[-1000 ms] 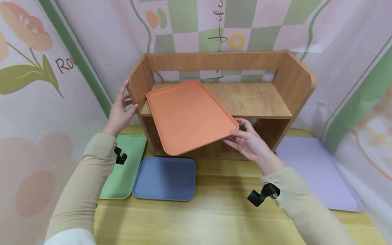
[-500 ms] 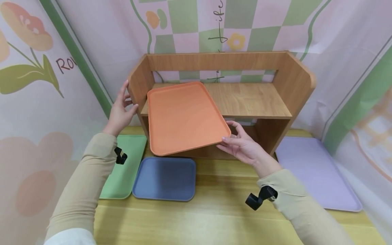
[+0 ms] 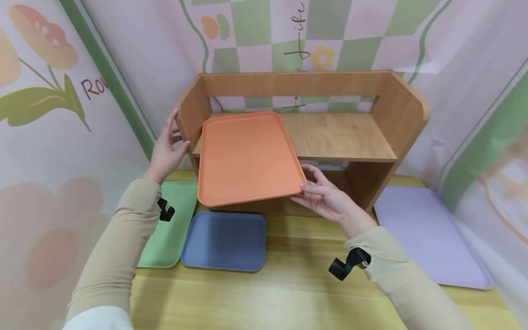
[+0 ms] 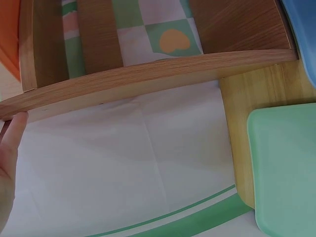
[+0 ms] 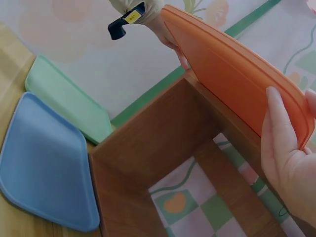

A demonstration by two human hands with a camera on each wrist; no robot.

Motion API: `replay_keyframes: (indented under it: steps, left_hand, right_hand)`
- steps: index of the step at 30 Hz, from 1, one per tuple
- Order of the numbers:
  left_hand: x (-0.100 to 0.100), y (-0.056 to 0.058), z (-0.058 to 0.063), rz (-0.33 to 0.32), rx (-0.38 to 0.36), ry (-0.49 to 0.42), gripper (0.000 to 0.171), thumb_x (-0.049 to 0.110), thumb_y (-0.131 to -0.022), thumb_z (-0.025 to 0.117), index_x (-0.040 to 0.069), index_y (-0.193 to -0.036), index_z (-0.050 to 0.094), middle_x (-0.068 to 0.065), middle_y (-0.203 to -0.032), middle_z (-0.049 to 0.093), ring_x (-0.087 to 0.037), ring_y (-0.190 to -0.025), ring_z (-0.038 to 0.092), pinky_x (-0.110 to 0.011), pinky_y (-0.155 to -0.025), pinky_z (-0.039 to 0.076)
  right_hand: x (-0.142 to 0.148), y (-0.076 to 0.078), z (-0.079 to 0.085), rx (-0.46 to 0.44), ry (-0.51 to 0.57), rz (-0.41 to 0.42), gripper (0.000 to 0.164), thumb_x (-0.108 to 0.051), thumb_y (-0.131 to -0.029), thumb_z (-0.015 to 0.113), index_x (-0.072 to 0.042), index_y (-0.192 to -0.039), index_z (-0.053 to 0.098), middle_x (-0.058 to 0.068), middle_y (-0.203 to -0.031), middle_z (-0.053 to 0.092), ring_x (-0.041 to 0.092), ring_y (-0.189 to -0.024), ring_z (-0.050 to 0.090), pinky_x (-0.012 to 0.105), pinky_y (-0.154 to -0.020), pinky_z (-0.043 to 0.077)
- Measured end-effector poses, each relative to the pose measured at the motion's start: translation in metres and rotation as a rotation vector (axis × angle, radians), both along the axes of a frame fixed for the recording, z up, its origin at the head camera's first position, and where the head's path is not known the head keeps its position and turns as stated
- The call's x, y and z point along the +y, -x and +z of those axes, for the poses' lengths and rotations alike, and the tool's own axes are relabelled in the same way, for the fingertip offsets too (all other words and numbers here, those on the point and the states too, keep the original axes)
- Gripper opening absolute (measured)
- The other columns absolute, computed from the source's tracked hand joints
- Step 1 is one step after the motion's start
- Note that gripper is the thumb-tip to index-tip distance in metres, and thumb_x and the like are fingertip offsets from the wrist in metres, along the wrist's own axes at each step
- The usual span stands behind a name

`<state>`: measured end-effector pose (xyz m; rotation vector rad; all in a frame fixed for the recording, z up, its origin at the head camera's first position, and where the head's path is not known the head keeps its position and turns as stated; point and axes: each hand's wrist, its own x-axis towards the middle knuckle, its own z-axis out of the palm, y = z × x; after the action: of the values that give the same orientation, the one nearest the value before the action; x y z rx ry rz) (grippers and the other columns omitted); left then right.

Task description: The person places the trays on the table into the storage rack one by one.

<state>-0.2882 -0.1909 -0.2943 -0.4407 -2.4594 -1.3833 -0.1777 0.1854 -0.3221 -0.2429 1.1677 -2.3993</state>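
In the head view, my right hand (image 3: 323,197) pinches the near right corner of an orange tray (image 3: 249,158), fingers beneath and thumb at the rim. The tray lies tilted over the left part of the upper board of a wooden shelf (image 3: 336,135), its near end sticking out past the board's front edge. In the right wrist view, the fingers (image 5: 277,118) spread along the tray's underside. My left hand (image 3: 165,151) rests against the outside of the shelf's left side panel (image 4: 148,74), thumb at the panel's edge.
A blue tray (image 3: 224,242) lies on the wooden table (image 3: 288,293) in front of the shelf, with a green tray (image 3: 175,229) close on its left. A lilac tray (image 3: 429,238) lies at the right. Patterned cloth hangs behind and on both sides.
My right hand has moved left with the orange tray, and the tray has turned to lie straighter over the shelf's left part. My left hand stays at the side panel.
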Motion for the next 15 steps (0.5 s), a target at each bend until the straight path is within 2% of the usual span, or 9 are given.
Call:
replay_keyframes:
  steps: [7, 15]
  left_hand:
    - [0.001, -0.002, 0.003, 0.013, 0.001, 0.008, 0.084, 0.001, -0.093, 0.053, 0.042, -0.15, 0.008, -0.02, -0.137, 0.046, -0.037, -0.121, 0.052, -0.048, -0.087, 0.054]
    - [0.001, -0.003, 0.002, -0.004, -0.008, 0.004, 0.084, 0.002, -0.093, 0.055, 0.042, -0.15, 0.008, -0.021, -0.136, 0.045, -0.038, -0.12, 0.051, -0.051, -0.089, 0.052]
  right_hand:
    - [-0.005, 0.003, 0.008, 0.023, -0.075, -0.008, 0.06, 0.012, -0.092, 0.048, -0.021, -0.137, 0.026, 0.012, -0.114, 0.047, 0.018, -0.097, 0.063, 0.033, -0.087, 0.055]
    - [-0.014, 0.004, 0.012, 0.002, -0.119, -0.036, 0.058, 0.01, -0.093, 0.045, -0.023, -0.137, 0.027, 0.009, -0.115, 0.046, 0.016, -0.095, 0.063, 0.031, -0.084, 0.056]
